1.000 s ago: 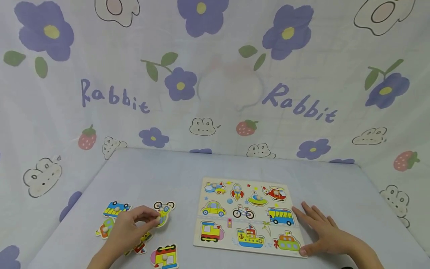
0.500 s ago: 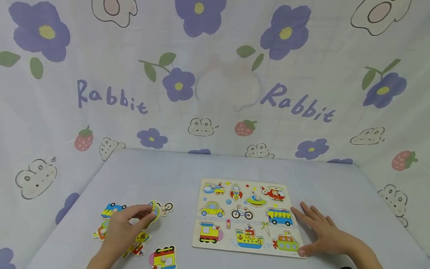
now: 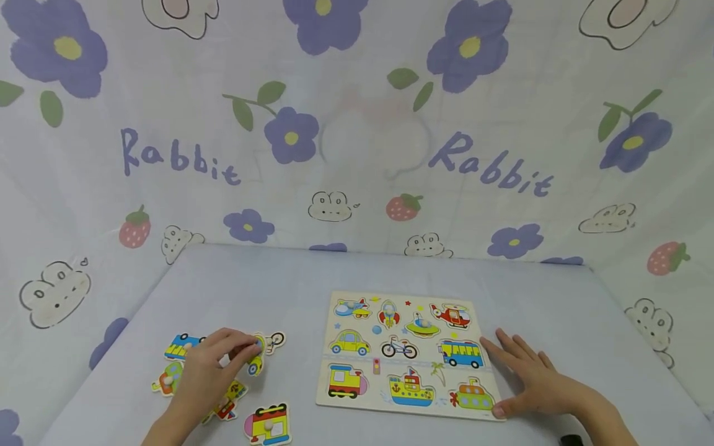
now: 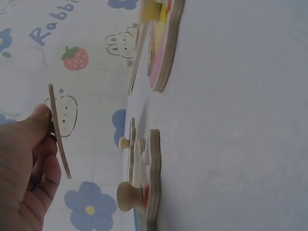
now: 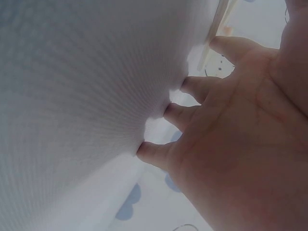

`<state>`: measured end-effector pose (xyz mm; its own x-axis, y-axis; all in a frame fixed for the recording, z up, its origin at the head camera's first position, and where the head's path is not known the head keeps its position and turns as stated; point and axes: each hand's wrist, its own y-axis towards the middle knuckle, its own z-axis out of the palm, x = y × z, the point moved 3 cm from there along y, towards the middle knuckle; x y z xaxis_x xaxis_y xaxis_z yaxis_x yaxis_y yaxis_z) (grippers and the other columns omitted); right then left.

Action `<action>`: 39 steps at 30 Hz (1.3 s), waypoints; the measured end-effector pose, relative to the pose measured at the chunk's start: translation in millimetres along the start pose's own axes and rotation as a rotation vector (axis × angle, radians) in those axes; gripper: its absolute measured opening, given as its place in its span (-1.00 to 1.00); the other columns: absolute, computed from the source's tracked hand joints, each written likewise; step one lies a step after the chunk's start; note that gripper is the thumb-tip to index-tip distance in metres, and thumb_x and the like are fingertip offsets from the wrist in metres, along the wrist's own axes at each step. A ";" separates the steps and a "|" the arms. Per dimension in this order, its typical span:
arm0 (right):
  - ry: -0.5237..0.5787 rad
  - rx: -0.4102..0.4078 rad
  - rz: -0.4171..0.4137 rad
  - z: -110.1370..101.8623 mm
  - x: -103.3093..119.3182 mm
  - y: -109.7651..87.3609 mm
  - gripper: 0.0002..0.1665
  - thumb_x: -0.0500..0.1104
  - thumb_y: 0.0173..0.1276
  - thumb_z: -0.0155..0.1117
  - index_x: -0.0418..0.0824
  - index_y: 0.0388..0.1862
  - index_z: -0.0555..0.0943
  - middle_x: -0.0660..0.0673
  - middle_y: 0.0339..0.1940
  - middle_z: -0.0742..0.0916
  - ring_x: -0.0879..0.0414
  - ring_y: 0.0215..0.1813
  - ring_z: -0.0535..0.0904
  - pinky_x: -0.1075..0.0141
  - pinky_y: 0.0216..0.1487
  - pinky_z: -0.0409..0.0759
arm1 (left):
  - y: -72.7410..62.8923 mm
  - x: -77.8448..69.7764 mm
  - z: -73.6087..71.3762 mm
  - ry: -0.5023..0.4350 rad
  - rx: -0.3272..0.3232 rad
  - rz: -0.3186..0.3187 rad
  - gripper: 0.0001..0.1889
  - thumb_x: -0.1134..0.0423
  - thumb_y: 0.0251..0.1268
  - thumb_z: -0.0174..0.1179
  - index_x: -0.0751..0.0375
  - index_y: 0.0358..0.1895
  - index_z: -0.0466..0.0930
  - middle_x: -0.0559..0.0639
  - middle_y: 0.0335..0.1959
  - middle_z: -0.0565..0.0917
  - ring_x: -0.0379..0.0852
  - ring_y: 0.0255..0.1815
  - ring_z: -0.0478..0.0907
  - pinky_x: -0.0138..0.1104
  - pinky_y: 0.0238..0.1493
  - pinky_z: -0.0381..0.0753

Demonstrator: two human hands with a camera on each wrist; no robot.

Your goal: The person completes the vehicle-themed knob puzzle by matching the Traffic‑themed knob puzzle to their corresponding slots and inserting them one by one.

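My left hand [image 3: 209,365] pinches a yellow car puzzle piece [image 3: 255,364] between thumb and fingers, above the loose pieces. The left wrist view shows this car piece [image 4: 59,134] nearly edge-on. Just behind it lies a bicycle piece [image 3: 276,341], partly covered. My right hand [image 3: 538,384] rests on the table with fingers spread, touching the right edge of the wooden puzzle board [image 3: 370,401]. In the right wrist view the right hand's fingertips [image 5: 155,153] press the cloth. The plane [image 3: 352,308], rocket [image 3: 388,316], saucer [image 3: 422,326] and helicopter [image 3: 452,316] carry knobs on the board.
Around my left hand lie a bus piece [image 3: 181,347], a submarine piece [image 3: 173,376], a ship piece [image 3: 234,391] and a train piece [image 3: 269,425]. A dark object [image 3: 571,440] shows at the bottom edge. Patterned cloth [image 3: 357,235] rises behind the table.
My left hand has moved slightly left and turned the car piece between its fingers. The right hand keeps its place at the board while the head view shifts a little.
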<state>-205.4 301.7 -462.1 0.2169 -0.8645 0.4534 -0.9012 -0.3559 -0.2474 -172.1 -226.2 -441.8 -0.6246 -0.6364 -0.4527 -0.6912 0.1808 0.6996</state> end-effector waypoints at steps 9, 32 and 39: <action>0.010 0.011 0.003 -1.5 1.0 0.9 0.39 0.30 -0.19 0.60 -0.08 0.58 0.14 -0.42 0.56 -0.02 -0.46 0.49 -0.32 -0.50 0.19 -0.40 | 19.4 -7.4 23.6 -0.060 0.130 0.046 -0.83 0.34 0.19 0.40 -0.01 -0.23 0.66 -0.30 -0.29 0.54 -0.33 -0.37 0.40 -0.50 -0.42 0.42; 0.018 0.003 0.000 -0.7 0.1 0.6 0.38 0.29 -0.19 0.61 -0.10 0.57 0.15 -0.42 0.56 -0.03 -0.46 0.49 -0.34 -0.50 0.18 -0.43 | 54.9 -31.6 103.5 -0.132 0.368 -0.066 -0.89 0.08 0.21 0.39 -0.08 -0.35 0.66 -0.33 -0.44 0.47 -0.31 -0.44 0.39 -0.44 -0.46 0.43; 0.004 -0.005 -0.007 0.2 -1.2 1.5 0.38 0.28 -0.19 0.61 -0.08 0.57 0.15 -0.42 0.55 -0.01 -0.47 0.49 -0.31 -0.51 0.18 -0.39 | 58.3 -34.2 117.2 -0.133 0.411 -0.105 -0.87 0.05 0.20 0.40 -0.08 -0.40 0.66 -0.31 -0.47 0.48 -0.29 -0.46 0.40 -0.43 -0.46 0.45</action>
<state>-207.0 302.1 -463.2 0.2212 -0.8606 0.4586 -0.9016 -0.3597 -0.2401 -233.7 -106.0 -450.3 -0.5657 -0.5701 -0.5958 -0.8239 0.4207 0.3797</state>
